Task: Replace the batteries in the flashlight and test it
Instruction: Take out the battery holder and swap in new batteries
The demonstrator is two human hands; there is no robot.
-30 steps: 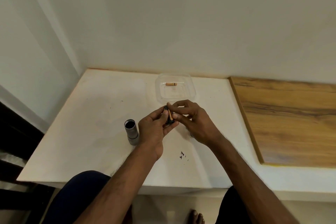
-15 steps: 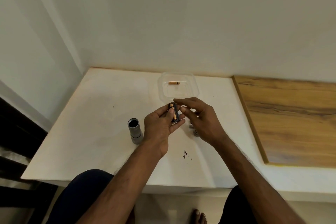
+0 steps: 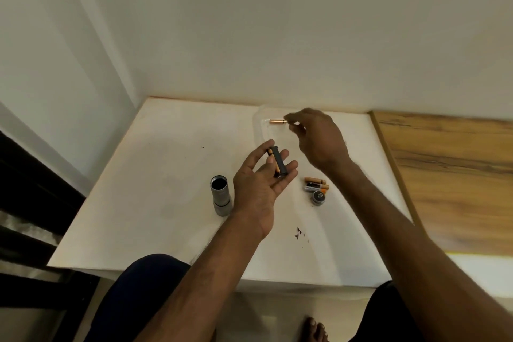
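My left hand (image 3: 259, 183) lies palm up above the white table and holds the black battery holder (image 3: 278, 161), which has orange-and-black batteries in it. My right hand (image 3: 316, 137) is stretched out over the clear plastic tray (image 3: 259, 122), its fingertips right beside the copper battery (image 3: 277, 121) lying there; contact cannot be told. The grey flashlight body (image 3: 220, 194) stands upright to the left of my left hand, its open end up. Two loose batteries (image 3: 316, 184) and the round tail cap (image 3: 318, 197) lie on the table to the right.
The white table (image 3: 155, 175) meets the wall at the back and left. A wooden board (image 3: 449, 175) lies along its right side. Small dark specks (image 3: 298, 232) mark the table near its front edge. My knees and a bare foot show below.
My right hand has left the battery holder and moved back to the tray's battery. My left hand has opened flatter, keeping the holder. The loose batteries and cap are now uncovered.
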